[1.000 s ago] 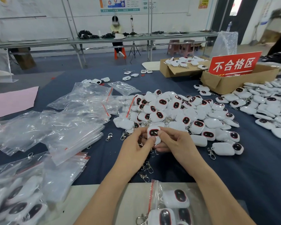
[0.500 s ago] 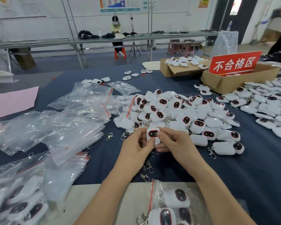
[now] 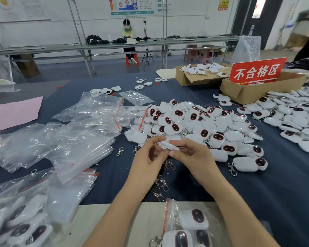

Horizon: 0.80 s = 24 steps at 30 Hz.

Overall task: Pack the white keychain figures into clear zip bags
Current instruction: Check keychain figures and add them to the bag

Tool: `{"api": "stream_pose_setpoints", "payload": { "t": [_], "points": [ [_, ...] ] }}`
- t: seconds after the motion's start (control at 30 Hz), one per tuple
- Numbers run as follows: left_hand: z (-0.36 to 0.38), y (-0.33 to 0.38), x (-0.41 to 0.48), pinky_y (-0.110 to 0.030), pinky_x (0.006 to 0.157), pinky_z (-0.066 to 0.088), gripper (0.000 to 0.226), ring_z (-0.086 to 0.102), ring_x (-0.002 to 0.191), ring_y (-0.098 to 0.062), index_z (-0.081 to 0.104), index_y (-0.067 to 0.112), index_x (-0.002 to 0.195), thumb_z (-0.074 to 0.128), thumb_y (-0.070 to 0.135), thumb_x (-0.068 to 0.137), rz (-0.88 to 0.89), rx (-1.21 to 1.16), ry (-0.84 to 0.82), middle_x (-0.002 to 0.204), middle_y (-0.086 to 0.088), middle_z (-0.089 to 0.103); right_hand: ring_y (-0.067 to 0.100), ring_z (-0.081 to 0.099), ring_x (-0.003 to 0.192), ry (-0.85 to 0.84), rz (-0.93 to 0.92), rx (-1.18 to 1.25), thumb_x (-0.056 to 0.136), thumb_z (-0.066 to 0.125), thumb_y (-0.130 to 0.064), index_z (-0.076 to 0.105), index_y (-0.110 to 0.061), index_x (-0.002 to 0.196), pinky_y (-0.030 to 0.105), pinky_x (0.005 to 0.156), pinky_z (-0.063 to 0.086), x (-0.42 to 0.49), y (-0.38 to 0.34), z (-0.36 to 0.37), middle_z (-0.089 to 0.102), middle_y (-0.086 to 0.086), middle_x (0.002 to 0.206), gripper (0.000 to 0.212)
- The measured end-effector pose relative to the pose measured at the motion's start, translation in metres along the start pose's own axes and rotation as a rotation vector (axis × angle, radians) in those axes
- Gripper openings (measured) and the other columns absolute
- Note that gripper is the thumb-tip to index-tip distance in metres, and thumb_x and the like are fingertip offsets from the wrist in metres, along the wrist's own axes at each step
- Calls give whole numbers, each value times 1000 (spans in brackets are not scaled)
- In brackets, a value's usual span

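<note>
Both hands hold one white keychain figure (image 3: 169, 145) above the dark blue table, turned edge-on so its dark face is hidden. My left hand (image 3: 150, 157) pinches its left end and my right hand (image 3: 189, 155) pinches its right end. Behind them lies a big heap of white figures (image 3: 200, 125) with dark oval faces. Empty clear zip bags (image 3: 75, 139) with red seals are stacked to the left. A zip bag with figures inside (image 3: 187, 221) lies near the table's front edge.
Loose metal clasps (image 3: 161, 186) lie under my hands. Another spread of figures (image 3: 296, 120) covers the right side. Two cardboard boxes (image 3: 257, 91) with a red sign stand at the back right. Filled bags (image 3: 20, 223) pile up at the bottom left. A pink sheet (image 3: 14, 113) lies far left.
The figure's dark face pointed up at me before; the hands have turned it edge-on and lifted it slightly. Both hands stay in the same place.
</note>
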<state>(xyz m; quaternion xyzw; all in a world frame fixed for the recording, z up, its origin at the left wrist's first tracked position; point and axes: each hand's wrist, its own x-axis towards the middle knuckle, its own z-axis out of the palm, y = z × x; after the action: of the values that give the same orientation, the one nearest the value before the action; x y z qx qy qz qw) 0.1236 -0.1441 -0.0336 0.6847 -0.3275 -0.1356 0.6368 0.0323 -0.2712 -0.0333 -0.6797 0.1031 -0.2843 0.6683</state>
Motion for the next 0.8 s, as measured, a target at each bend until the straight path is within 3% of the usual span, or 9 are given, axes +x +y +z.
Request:
{"api": "stream_pose_setpoints", "payload": {
  "t": [0.13,0.27,0.4,0.5,0.63,0.8],
  "points": [
    [1,1,-1,-14,75,48,22,59,76,0,69,37,113,55,23,103,4,-43,-89,87,8,70,1,67,82,120,6,-147,80,81,-6,71,-23,89,14,78,52,2,6,2,73,-12,101,22],
    [2,-1,0,-10,73,44,19,58,75,1,67,33,117,58,25,102,35,69,-101,80,18,64,-6,55,68,87,1,-248,82,81,-14,66,-33,82,12,67,48,1,10,2,67,-28,102,24],
    [2,-4,0,-12,75,49,33,63,84,-1,60,45,117,55,18,101,14,42,-58,97,12,68,0,60,75,54,31,-229,80,83,-21,65,-44,91,13,70,49,2,9,2,69,-19,85,32],
    [3,-7,0,-29,80,55,38,65,85,-13,56,50,122,50,19,101,-22,42,-69,98,10,68,2,63,77,10,33,-261,83,81,-24,59,-46,108,12,72,48,2,8,1,70,-18,82,40],
    [4,-10,0,-19,72,51,31,61,69,-3,53,40,132,49,28,105,-3,69,-100,73,13,63,0,60,70,14,38,-272,86,78,-27,60,-48,106,10,68,44,1,9,-2,65,-14,69,34],
    [4,-9,1,-15,69,49,23,59,64,-4,57,30,126,47,25,107,32,86,-99,65,9,62,-5,61,65,21,48,-251,86,77,-17,57,-36,105,5,66,42,0,6,-1,68,-13,68,33]
  ]
}}
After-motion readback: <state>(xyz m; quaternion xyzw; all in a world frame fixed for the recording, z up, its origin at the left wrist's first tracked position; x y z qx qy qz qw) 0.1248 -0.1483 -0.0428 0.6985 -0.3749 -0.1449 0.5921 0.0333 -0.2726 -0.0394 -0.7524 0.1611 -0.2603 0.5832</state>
